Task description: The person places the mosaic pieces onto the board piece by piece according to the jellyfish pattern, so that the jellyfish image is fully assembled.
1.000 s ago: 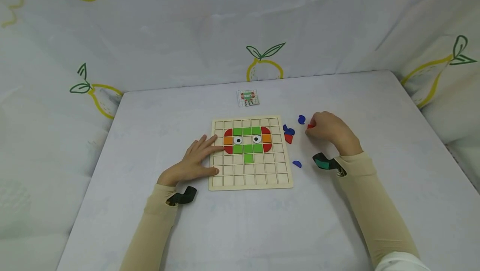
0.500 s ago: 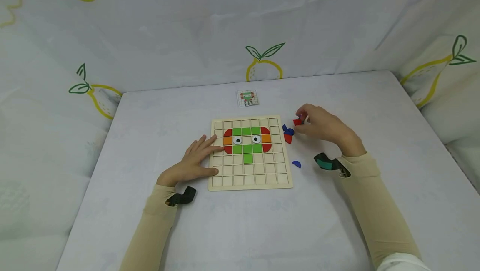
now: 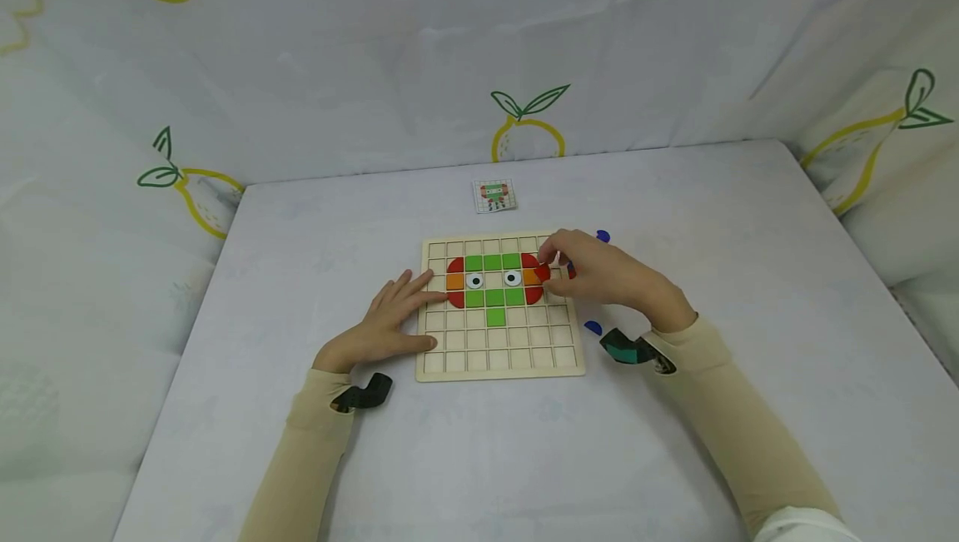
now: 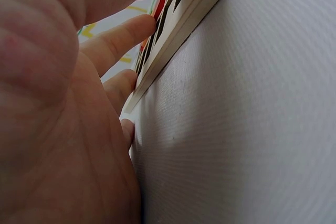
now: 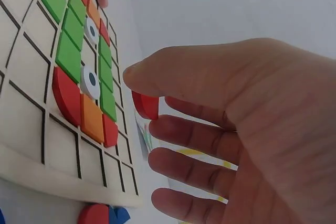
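Your left hand (image 3: 385,327) rests on the left edge of the wooden grid board (image 3: 500,361), fingers spread. Your right hand (image 3: 603,271) pinches a red piece (image 5: 145,106) between thumb and fingertips, over the board's right side. A blue half-disc (image 3: 593,328) lies just right of the board.

Red piece (image 5: 147,107), pale gridded board (image 3: 498,359)

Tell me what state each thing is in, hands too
Board: lying flat, partly filled
Left hand: spread, touching board
Right hand: pinching red piece
Red piece: held off board
Red corners: in squares
Green tiles: in squares
Orange tiles: in squares
Eye discs: in squares
Picture card: lying face up
Blue pieces: loose, off board
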`<action>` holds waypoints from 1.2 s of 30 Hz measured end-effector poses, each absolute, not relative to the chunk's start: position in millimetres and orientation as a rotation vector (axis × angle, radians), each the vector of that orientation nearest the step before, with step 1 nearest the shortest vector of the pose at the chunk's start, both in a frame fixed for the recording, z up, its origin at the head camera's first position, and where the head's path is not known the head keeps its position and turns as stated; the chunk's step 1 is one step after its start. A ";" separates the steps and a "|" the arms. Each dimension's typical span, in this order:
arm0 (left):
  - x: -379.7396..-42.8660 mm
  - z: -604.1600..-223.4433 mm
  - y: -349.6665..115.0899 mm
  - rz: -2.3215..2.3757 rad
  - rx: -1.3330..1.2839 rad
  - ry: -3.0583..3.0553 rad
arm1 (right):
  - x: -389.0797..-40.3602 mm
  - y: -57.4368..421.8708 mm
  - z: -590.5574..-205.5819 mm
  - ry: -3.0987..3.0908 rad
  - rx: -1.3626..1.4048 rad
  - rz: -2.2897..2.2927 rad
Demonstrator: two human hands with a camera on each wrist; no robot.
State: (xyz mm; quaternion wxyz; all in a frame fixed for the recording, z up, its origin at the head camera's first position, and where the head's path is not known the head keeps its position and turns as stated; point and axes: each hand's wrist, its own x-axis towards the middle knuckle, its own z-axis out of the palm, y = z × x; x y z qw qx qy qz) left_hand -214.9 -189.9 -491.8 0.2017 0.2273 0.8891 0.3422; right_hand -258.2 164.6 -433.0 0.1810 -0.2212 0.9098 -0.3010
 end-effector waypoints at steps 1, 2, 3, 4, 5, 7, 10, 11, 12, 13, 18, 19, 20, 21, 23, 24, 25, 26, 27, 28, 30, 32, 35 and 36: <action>-214.9 -491.8 -189.8 0.955 0.634 2.483 | -256.3 160.7 -433.3 2.560 -0.638 -0.847; -215.0 -491.8 -189.8 0.952 0.633 2.484 | -254.5 157.2 -433.9 2.552 -0.649 -0.843; -215.1 -491.8 -189.6 0.951 0.633 2.485 | -252.9 153.6 -434.4 2.548 -0.665 -0.834; -215.2 -491.7 -189.5 0.950 0.632 2.486 | -251.3 150.1 -435.0 2.543 -0.678 -0.825; -215.2 -491.6 -189.4 0.950 0.630 2.486 | -249.7 146.9 -435.8 2.538 -0.686 -0.813; -215.2 -491.2 -189.2 0.950 0.626 2.486 | -247.4 140.6 -437.7 2.531 -0.718 -0.788; -215.0 -490.7 -189.0 0.953 0.619 2.484 | -244.3 133.1 -441.8 2.528 -0.779 -0.728; -215.0 -490.7 -189.0 0.954 0.617 2.483 | -243.3 131.1 -443.3 2.527 -0.800 -0.710; -215.0 -490.7 -188.9 0.952 0.617 2.484 | -242.2 129.1 -444.4 2.526 -0.822 -0.693; -215.2 -490.9 -188.8 0.950 0.617 2.486 | -241.1 127.4 -445.4 2.526 -0.835 -0.675; -216.3 -493.1 -189.1 0.940 0.623 2.495 | -235.6 119.9 -449.0 2.523 -0.850 -0.597; -216.5 -493.5 -189.3 0.939 0.624 2.496 | -234.6 118.6 -449.5 2.524 -0.847 -0.577; -216.7 -494.0 -189.5 0.940 0.624 2.495 | -233.5 117.5 -449.7 2.525 -0.847 -0.561; -216.8 -494.3 -189.6 0.941 0.624 2.494 | -232.5 116.6 -449.7 2.532 -0.847 -0.541; -217.1 -494.8 -189.8 0.941 0.622 2.494 | -230.9 115.3 -449.9 2.552 -0.865 -0.498; -217.1 -495.0 -189.8 0.940 0.622 2.494 | -230.0 114.7 -449.6 2.567 -0.879 -0.477; -217.2 -495.1 -189.8 0.939 0.622 2.495 | -229.2 114.2 -449.4 2.582 -0.894 -0.458; -217.3 -495.2 -189.8 0.939 0.622 2.496 | -228.5 113.8 -449.4 2.599 -0.918 -0.439; -217.3 -495.2 -189.7 0.938 0.623 2.497 | -227.9 113.5 -449.5 2.614 -0.941 -0.420; -217.3 -495.2 -189.7 0.938 0.623 2.497 | -227.4 113.1 -449.9 2.625 -0.964 -0.403; -217.3 -495.0 -189.9 0.942 0.624 2.496 | -226.2 112.4 -450.3 2.632 -0.997 -0.389; -217.1 -494.9 -190.0 0.946 0.626 2.493 | -225.2 111.7 -450.9 2.629 -1.018 -0.381; -216.7 -494.5 -189.9 0.951 0.627 2.491 | -224.3 111.7 -450.8 2.619 -1.020 -0.387; -216.5 -494.3 -189.7 0.952 0.627 2.491 | -224.2 111.8 -450.3 2.616 -1.018 -0.392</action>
